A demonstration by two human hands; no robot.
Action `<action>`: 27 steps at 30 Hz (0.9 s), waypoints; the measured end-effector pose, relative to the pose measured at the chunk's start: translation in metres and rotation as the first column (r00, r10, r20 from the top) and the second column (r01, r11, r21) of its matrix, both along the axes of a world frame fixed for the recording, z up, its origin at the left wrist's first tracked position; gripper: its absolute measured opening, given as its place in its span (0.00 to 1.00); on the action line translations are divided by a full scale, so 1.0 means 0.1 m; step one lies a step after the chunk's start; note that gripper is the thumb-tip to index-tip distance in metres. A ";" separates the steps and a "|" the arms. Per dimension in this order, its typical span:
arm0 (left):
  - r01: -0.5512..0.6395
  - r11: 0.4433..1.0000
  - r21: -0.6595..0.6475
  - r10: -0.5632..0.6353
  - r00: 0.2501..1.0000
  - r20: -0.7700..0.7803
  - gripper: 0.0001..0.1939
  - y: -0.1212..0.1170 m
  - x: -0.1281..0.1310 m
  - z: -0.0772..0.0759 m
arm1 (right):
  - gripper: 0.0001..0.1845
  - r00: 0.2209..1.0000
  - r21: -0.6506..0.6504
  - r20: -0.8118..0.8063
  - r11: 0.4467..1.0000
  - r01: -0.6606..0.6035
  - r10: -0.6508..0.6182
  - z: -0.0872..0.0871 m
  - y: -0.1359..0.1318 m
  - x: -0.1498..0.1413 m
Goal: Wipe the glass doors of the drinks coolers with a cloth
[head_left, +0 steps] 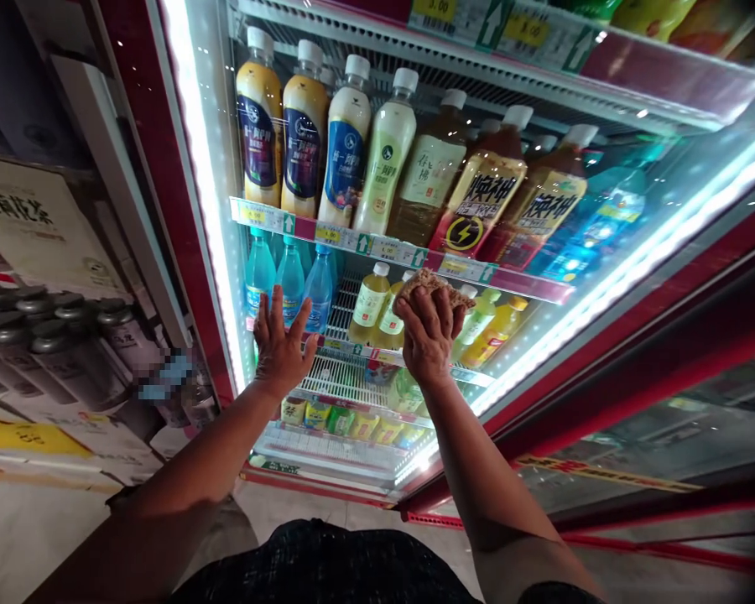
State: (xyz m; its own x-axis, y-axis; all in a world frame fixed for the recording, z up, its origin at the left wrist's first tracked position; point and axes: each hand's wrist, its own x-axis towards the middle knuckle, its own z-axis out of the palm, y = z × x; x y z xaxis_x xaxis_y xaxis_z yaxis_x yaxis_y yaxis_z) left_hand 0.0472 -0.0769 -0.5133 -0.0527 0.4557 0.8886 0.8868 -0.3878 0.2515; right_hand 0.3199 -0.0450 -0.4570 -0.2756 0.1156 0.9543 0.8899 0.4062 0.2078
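Note:
A lit drinks cooler stands before me. My left hand (281, 341) is spread open, fingers up, near or against the blue water bottles (289, 281) on the second shelf. My right hand (426, 331) is closed on a brown crumpled cloth (433, 285), held at the red front edge of the upper shelf (408, 252). Just behind that hand stand small yellow-green bottles (371, 306). On the shelf above are tall milk-tea bottles (302, 126) and brown tea bottles (484, 197).
The cooler's red-framed glass door (667, 335) is swung open at the right. At the left stand dark canned goods (50, 335) and cardboard boxes (31, 218). Lower shelves hold small colourful cartons (340, 418). A wire shelf (346, 377) shows bare grid.

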 end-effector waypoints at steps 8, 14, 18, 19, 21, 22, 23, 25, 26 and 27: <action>-0.019 1.000 0.002 0.018 0.999 0.031 0.40 0.00 0.11 -0.02 | 0.23 0.996 0.101 -0.088 0.995 0.024 -0.015 0.17 0.01 0.40; -0.032 0.999 -0.030 0.034 0.997 0.069 0.45 0.01 0.22 -0.03 | 0.26 0.997 0.060 -0.069 0.998 0.029 -0.025 -0.06 -0.02 0.65; -0.027 0.999 -0.027 0.029 0.994 0.105 0.51 0.02 0.33 -0.04 | 0.23 0.997 0.058 -0.032 0.996 0.068 -0.066 -0.01 -0.03 0.80; -0.033 0.999 -0.038 0.036 0.995 0.092 0.51 0.02 0.36 -0.05 | 0.23 0.997 0.064 -0.042 0.995 0.073 -0.070 -0.01 -0.03 0.84; -0.052 0.997 -0.055 0.055 0.997 0.045 0.49 0.02 0.40 -0.06 | 0.23 0.996 0.067 -0.068 0.996 0.064 -0.060 -0.04 -0.04 0.89; -0.059 0.997 -0.056 0.060 0.998 0.023 0.48 0.01 0.41 -0.07 | 0.24 0.997 0.059 -0.070 0.997 0.050 -0.046 -0.09 -0.06 0.92; -0.061 0.997 -0.049 0.062 0.998 0.006 0.48 0.01 0.42 -0.07 | 0.25 0.998 0.044 -0.058 0.999 0.033 -0.030 -0.14 -0.08 0.96; -0.056 0.998 -0.020 0.056 0.998 -0.008 0.49 0.01 0.43 -0.07 | 0.27 1.000 0.000 0.002 1.000 0.008 -0.008 -0.22 -0.12 1.06; -0.050 0.999 -0.007 0.050 0.999 -0.013 0.50 0.00 0.43 -0.07 | 0.28 0.999 -0.016 0.040 1.000 0.005 -0.004 -0.24 -0.14 1.13; -0.043 0.999 0.004 0.043 0.999 -0.022 0.50 -0.01 0.45 -0.06 | 0.28 0.998 -0.021 0.070 1.000 0.009 -0.008 -0.23 -0.15 1.21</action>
State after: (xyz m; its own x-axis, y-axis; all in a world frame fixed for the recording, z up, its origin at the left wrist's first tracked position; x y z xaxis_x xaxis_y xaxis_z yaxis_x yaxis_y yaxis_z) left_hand 0.0919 -0.0774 -0.5194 -0.0531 0.4504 0.8912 0.9080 -0.3496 0.2308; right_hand 0.4413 -0.0595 -0.4802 -0.3407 0.1387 0.9299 0.8769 0.4036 0.2611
